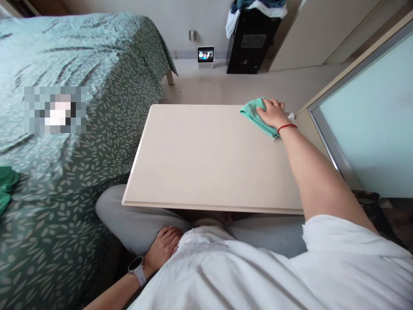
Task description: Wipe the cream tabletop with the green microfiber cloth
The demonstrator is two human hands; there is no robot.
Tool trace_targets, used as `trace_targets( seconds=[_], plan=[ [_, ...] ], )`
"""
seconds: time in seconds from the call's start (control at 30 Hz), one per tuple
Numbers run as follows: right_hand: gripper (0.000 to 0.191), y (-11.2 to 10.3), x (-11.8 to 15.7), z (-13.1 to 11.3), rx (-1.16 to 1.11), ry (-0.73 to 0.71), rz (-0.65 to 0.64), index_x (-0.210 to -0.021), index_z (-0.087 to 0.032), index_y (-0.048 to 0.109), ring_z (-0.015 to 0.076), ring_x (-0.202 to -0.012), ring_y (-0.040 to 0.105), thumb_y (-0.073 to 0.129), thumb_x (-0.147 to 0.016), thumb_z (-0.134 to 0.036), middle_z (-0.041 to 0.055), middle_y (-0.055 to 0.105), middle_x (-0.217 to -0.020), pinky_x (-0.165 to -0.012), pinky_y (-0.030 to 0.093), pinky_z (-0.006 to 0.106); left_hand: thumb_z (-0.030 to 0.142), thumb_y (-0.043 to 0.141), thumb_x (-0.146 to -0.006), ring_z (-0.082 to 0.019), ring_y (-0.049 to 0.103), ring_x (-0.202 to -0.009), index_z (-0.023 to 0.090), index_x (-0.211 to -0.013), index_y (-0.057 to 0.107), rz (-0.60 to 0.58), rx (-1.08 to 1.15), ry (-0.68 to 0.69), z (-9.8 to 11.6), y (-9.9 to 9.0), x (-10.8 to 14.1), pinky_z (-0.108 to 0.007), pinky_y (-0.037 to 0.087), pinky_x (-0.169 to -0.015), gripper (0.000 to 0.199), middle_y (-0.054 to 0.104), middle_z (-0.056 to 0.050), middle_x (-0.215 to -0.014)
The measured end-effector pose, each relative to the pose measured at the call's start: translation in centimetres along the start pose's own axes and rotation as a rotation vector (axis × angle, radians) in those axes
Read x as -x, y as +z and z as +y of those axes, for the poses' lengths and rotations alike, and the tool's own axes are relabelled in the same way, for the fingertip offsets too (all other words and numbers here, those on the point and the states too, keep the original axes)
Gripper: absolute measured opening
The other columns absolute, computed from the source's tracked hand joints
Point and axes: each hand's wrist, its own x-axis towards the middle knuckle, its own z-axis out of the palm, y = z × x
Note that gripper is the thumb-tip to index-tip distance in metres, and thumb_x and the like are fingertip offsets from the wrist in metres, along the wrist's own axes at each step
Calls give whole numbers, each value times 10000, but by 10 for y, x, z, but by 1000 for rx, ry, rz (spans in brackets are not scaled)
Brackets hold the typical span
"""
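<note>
A cream tabletop [206, 159] spans the middle of the view, above my knees. My right hand [273, 113] presses a green cloth [258, 115] onto its far right corner, with the fingers over the cloth's edge. A red string circles that wrist. My left hand [165, 246] lies on my grey-clad thigh near the white shirt, its fingers stretched out and holding nothing. A watch [137, 268] is on the left wrist.
A bed [106, 112] with a green leaf-patterned cover stands at the left. By the far wall are a small lit screen [205, 55] and a black cabinet [253, 41] with clothes on top. A frosted panel [374, 112] borders the right side.
</note>
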Motion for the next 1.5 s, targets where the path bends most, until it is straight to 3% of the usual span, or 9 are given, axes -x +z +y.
trace_targets(
  seconds=[0.2,0.5,0.63,0.83,1.03,1.23,1.3,1.4,1.5],
  plan=[
    [874,2,69,26,47,118,61,-1737,-34,500,465,-1327,695,323,-1186,-689,397,598,-1600,-1111,526,635,212,346,-1230,-168,725,-1164,228,-1287,700,-11,9,5,-1,-2,-3,-387,404,-1196,359,817,-8,-1209],
    [869,-16,280,23,86,35,150,-1858,-124,361,604,-1251,741,262,-1155,-624,376,651,-1539,-974,596,841,215,309,-1215,-183,756,-1119,211,-1183,750,3,-1,18,-1,-4,-9,-403,438,-1172,443,831,-22,-1188],
    [862,-30,329,-8,207,2,132,-1890,-145,312,647,-1330,696,306,-1156,-597,387,550,-1683,-965,597,885,227,285,-1229,-185,760,-1095,195,-1143,763,18,-15,25,0,-4,-11,-406,455,-1142,486,830,-20,-1158],
    [935,-15,326,-80,196,-282,-24,-1895,-168,335,697,-1597,450,450,-1113,-667,323,470,-1820,-1184,399,980,240,290,-1238,-182,757,-1090,190,-1154,762,34,12,26,2,-5,-14,-406,453,-1127,482,822,-19,-1148],
    [1011,14,309,-215,189,-810,-171,-1841,-168,459,654,-1663,407,573,-1059,-799,290,407,-1880,-1242,421,902,259,299,-1270,-175,754,-1081,192,-1176,740,43,-20,46,0,0,-8,-397,457,-1113,456,826,-17,-1143],
    [699,30,296,-314,304,-1544,-26,-1789,-500,509,401,-1673,536,569,-1154,-214,17,444,-1910,-1258,543,702,305,289,-1284,-168,754,-1072,196,-1166,728,111,-52,44,1,6,-6,-385,468,-1087,468,830,-6,-1113],
    [662,31,284,-333,306,-1765,-63,-1724,-495,611,366,-1728,472,521,-1156,-167,-53,436,-1911,-1322,506,665,296,288,-1284,-160,754,-1071,193,-1158,728,116,-60,45,2,6,-6,-377,468,-1094,468,833,-2,-1112],
    [584,34,254,-359,206,-1839,-227,-1740,-408,618,362,-1791,354,537,-1171,-305,-63,371,-1939,-1403,410,638,292,274,-1285,-150,750,-1077,195,-1162,722,110,-57,32,3,5,-6,-371,460,-1106,475,832,6,-1117],
    [580,46,207,-381,59,-1663,-310,-1783,-316,565,379,-1744,420,472,-1223,-434,45,421,-1919,-1388,377,656,321,281,-1287,-151,742,-1110,196,-1179,719,99,-41,11,5,5,-3,-370,451,-1130,468,828,5,-1136]
  ],
)
